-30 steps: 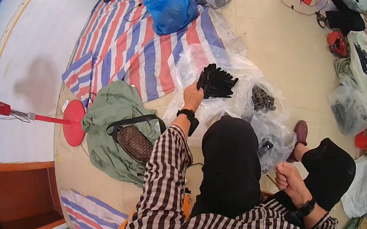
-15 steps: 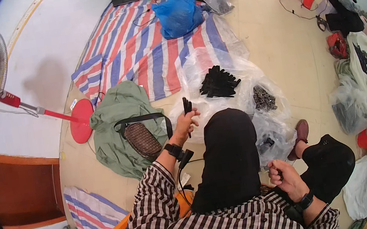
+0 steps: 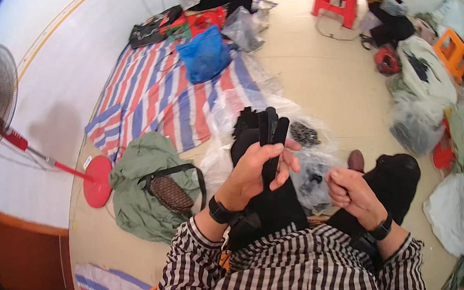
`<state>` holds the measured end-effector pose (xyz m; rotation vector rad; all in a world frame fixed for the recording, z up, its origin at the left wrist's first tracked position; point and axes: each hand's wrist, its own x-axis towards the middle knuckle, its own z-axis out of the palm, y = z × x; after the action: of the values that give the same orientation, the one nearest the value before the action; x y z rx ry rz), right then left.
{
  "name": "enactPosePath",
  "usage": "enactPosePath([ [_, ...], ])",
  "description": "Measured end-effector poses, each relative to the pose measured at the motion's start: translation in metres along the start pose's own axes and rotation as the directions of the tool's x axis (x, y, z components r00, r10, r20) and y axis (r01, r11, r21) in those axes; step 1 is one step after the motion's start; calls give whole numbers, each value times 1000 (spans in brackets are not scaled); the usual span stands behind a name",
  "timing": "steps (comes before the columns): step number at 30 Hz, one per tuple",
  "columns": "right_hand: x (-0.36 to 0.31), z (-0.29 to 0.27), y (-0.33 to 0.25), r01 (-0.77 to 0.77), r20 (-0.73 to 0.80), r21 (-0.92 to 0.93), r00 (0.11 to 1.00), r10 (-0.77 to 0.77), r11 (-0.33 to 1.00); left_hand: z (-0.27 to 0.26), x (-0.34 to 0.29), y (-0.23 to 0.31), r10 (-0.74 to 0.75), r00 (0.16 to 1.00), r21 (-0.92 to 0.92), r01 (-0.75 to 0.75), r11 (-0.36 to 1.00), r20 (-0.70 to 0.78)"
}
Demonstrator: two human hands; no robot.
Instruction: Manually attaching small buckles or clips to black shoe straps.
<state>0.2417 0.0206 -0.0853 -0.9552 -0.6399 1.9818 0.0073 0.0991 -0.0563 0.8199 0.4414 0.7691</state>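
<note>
My left hand is raised over my lap, its fingers and thumb closed around a few slim black strips with rounded ends; their exact kind is not clear. To its right, my right hand is curled into a fist above my bent leg; whatever it holds, if anything, is hidden. Beyond my knee, a heap of similar black pieces lies on clear plastic sheeting, partly covered by my knee. Small dark pieces sit in the plastic beside it. A clear bag with black bits lies nearer.
Left are a green cloth with a brown pouch and a red standing fan. A striped sheet holds a blue bag. Bags line the right side. Two people sit farther off, near a red stool.
My left hand has come up and right, toward my right hand, with the black strips. The right fist has risen slightly. The view has tilted up, bringing in more of the far room.
</note>
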Motion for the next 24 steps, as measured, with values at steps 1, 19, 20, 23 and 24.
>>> enactPosePath([
  [1, -4, 5, -4, 19, -22, 7, 1000, -19, 1000, 11, -1, -7, -29, 1000, 13, 29, 999, 4],
  [19, -24, 2, -5, 488, -96, -315, 837, -539, 814, 72, -10, -66, -218, 975, 109, 221, 969, -34],
  [20, -22, 0, -3, 516, -98, -281, 823, -559, 809, 71, -10, -65, -244, 969, 75, 245, 967, -29],
  [23, -21, -2, -1, 533, -87, -263, 817, -570, 804, 65, -10, -61, -263, 963, 25, 262, 965, 54],
  [24, -21, -3, 0, 552, -65, -244, 811, -582, 797, 62, -10, -63, -267, 962, 23, 266, 964, 55],
])
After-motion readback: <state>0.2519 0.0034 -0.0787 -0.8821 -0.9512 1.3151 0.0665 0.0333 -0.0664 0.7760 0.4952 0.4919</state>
